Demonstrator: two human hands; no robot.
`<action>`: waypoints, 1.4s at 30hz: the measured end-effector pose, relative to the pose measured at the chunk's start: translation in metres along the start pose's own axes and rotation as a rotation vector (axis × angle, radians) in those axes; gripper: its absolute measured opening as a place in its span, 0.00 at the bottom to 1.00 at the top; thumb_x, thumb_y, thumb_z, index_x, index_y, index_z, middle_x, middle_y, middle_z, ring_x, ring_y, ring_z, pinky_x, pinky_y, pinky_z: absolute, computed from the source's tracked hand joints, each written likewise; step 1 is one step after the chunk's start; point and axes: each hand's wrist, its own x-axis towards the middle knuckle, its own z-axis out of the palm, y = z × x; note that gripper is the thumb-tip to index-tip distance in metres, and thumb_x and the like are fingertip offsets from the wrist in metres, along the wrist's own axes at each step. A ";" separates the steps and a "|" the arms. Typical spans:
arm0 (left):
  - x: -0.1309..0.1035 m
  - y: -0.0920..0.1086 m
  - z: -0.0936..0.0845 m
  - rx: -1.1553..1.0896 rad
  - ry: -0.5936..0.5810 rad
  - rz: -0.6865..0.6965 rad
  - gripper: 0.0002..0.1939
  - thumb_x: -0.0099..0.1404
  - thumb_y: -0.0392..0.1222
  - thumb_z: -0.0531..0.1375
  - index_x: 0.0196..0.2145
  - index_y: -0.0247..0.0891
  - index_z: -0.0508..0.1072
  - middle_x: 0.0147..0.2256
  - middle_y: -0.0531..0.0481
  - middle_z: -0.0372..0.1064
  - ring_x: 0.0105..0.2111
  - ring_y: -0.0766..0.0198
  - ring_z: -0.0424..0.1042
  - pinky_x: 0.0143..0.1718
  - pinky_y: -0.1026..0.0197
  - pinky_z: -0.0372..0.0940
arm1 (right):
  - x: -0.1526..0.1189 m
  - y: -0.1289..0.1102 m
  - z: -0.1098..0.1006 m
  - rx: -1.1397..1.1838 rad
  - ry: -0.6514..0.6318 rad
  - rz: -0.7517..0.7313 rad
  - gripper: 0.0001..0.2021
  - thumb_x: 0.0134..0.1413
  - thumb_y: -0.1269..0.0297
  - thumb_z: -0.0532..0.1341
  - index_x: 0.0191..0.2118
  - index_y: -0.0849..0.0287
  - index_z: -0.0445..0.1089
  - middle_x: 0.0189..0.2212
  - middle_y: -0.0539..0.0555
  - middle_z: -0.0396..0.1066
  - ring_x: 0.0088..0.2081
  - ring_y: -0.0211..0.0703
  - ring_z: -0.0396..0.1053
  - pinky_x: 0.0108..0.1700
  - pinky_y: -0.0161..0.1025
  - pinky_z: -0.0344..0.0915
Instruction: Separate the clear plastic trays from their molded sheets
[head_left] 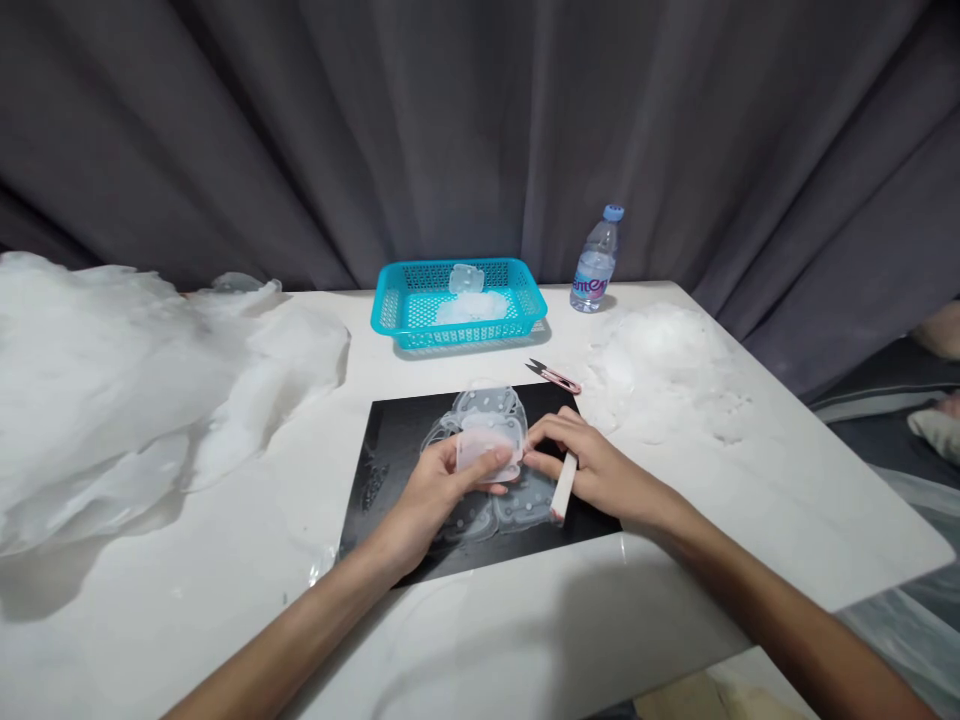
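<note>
My left hand (450, 485) grips a translucent plastic piece (478, 455) with rounded corners, its thumb lying on top. My right hand (581, 455) has its fingertips pinched at the right edge of that piece. A white stick-like tool (565, 487) with a reddish lower end is tucked in the same hand and points down. Beneath both hands lies a black board (390, 440), and more clear plastic pieces (525, 502) with small round dots rest on it.
Behind the board stands a blue basket (386, 318) holding white pieces. Pink-handled snips (555, 377) lie beside the board. A water bottle (595, 265) stands at the back. White plastic heaps (150, 390) fill the left; a smaller pile (664, 360) sits right.
</note>
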 end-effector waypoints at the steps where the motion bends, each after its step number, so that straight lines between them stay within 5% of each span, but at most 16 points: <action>1: 0.000 0.000 0.000 -0.009 0.001 0.005 0.19 0.57 0.53 0.76 0.39 0.36 0.84 0.38 0.47 0.83 0.38 0.59 0.80 0.40 0.62 0.74 | 0.000 -0.003 0.002 0.028 0.005 0.011 0.08 0.72 0.59 0.61 0.42 0.55 0.74 0.40 0.53 0.76 0.43 0.47 0.66 0.49 0.45 0.65; 10: -0.014 0.007 0.015 -0.133 -0.121 -0.092 0.21 0.55 0.53 0.77 0.36 0.32 0.82 0.32 0.46 0.81 0.31 0.64 0.76 0.37 0.65 0.70 | 0.009 0.010 0.022 -0.159 0.236 0.104 0.08 0.55 0.75 0.65 0.29 0.56 0.70 0.30 0.50 0.73 0.37 0.46 0.64 0.41 0.41 0.60; 14: -0.016 0.010 0.012 -0.003 -0.089 -0.099 0.22 0.53 0.54 0.77 0.35 0.32 0.81 0.31 0.46 0.80 0.31 0.63 0.74 0.36 0.64 0.68 | 0.002 0.012 0.007 -0.054 0.114 0.133 0.02 0.61 0.68 0.64 0.37 0.56 0.75 0.33 0.51 0.72 0.38 0.45 0.66 0.41 0.40 0.61; 16: -0.014 0.008 0.008 0.071 -0.057 -0.072 0.23 0.54 0.56 0.75 0.36 0.32 0.80 0.31 0.48 0.79 0.31 0.63 0.74 0.36 0.64 0.67 | -0.002 0.009 -0.010 -0.012 0.038 0.146 0.07 0.61 0.65 0.65 0.44 0.56 0.76 0.39 0.53 0.73 0.39 0.44 0.66 0.43 0.41 0.62; 20: -0.009 0.000 0.002 0.204 -0.088 0.003 0.24 0.63 0.61 0.67 0.31 0.35 0.73 0.26 0.52 0.72 0.28 0.65 0.68 0.33 0.64 0.64 | 0.003 0.004 -0.029 -0.011 0.183 0.142 0.10 0.65 0.59 0.63 0.48 0.57 0.73 0.38 0.52 0.69 0.36 0.42 0.64 0.43 0.42 0.62; 24: -0.012 -0.002 -0.001 0.418 -0.121 0.147 0.24 0.72 0.63 0.57 0.37 0.36 0.73 0.26 0.55 0.66 0.26 0.66 0.63 0.29 0.65 0.58 | 0.023 -0.002 -0.013 -0.026 0.059 0.045 0.11 0.70 0.56 0.61 0.43 0.57 0.76 0.39 0.54 0.74 0.42 0.45 0.65 0.50 0.44 0.62; 28: -0.017 0.001 -0.008 0.746 -0.110 0.231 0.19 0.75 0.59 0.56 0.44 0.40 0.73 0.23 0.59 0.61 0.23 0.66 0.59 0.26 0.65 0.51 | 0.037 -0.007 0.007 0.114 -0.116 0.057 0.15 0.67 0.50 0.64 0.39 0.58 0.78 0.33 0.51 0.73 0.35 0.41 0.64 0.40 0.39 0.62; 34: -0.022 0.011 -0.015 0.914 -0.155 0.265 0.20 0.80 0.57 0.48 0.46 0.44 0.74 0.25 0.58 0.63 0.23 0.65 0.64 0.29 0.63 0.54 | 0.037 -0.005 0.012 0.407 -0.094 0.126 0.17 0.57 0.49 0.72 0.33 0.60 0.78 0.25 0.46 0.66 0.27 0.34 0.55 0.31 0.35 0.52; 42: -0.025 0.007 -0.013 1.043 -0.203 0.434 0.17 0.82 0.50 0.47 0.47 0.45 0.74 0.32 0.55 0.74 0.29 0.62 0.74 0.33 0.62 0.58 | 0.034 -0.005 0.002 0.417 -0.150 0.119 0.14 0.56 0.52 0.72 0.30 0.59 0.78 0.28 0.48 0.72 0.31 0.36 0.63 0.35 0.36 0.57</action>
